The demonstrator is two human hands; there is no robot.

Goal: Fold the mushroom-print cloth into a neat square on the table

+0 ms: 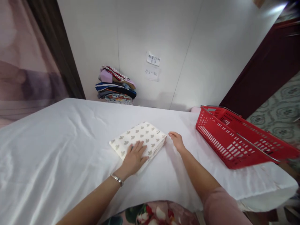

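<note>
A folded white cloth (142, 134) printed with small grey shapes lies flat on the white sheet in front of me. My left hand (135, 157) rests on its near side, palm down with the fingers spread. Just off the cloth's right corner is my right hand (177, 141), apart from it, with the fingers held close together and bent. Whether anything small sits between those fingertips is hidden.
A red plastic basket (217, 143) with metal handles stands at the right on the white-covered table (58, 140). Folded clothes (116, 86) are stacked by the wall at the back. Two paper notes (153, 59) hang on the wall. A sheer pink curtain (25, 62) is at the left.
</note>
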